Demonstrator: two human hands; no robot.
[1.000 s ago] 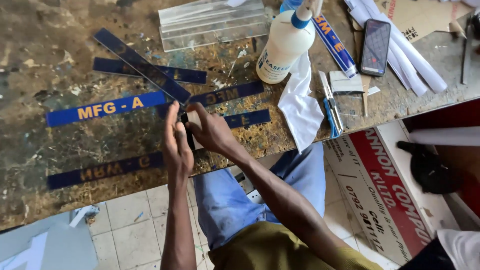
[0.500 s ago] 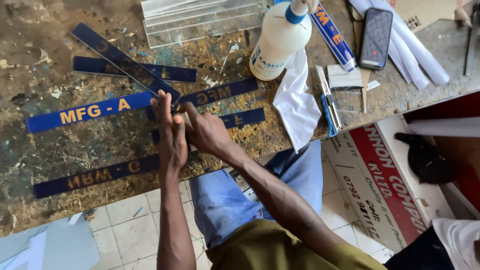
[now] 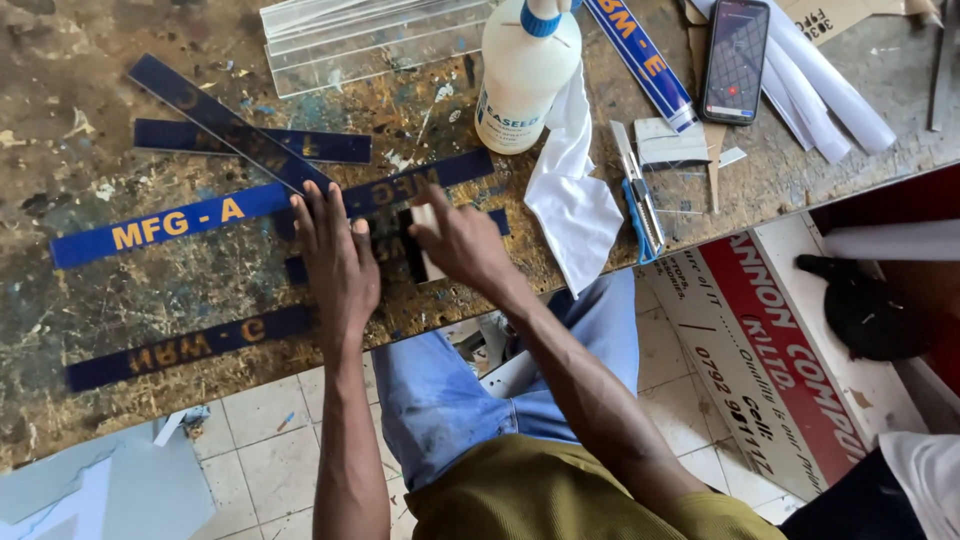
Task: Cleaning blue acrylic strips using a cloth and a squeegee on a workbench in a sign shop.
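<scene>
Hands sit close together on a blue sign strip at the near edge of the workbench: left hand flat and open, pinning it, right hand gripping a small black-and-white squeegee block on it. That strip looks thin, stiff, slick and scratch-prone, so I'd hold it by the long edges. Similar blue strips with yellow lettering lie left, a white glue bottle with blue cap stands far, and a red-and-white signboard leans at right.
</scene>
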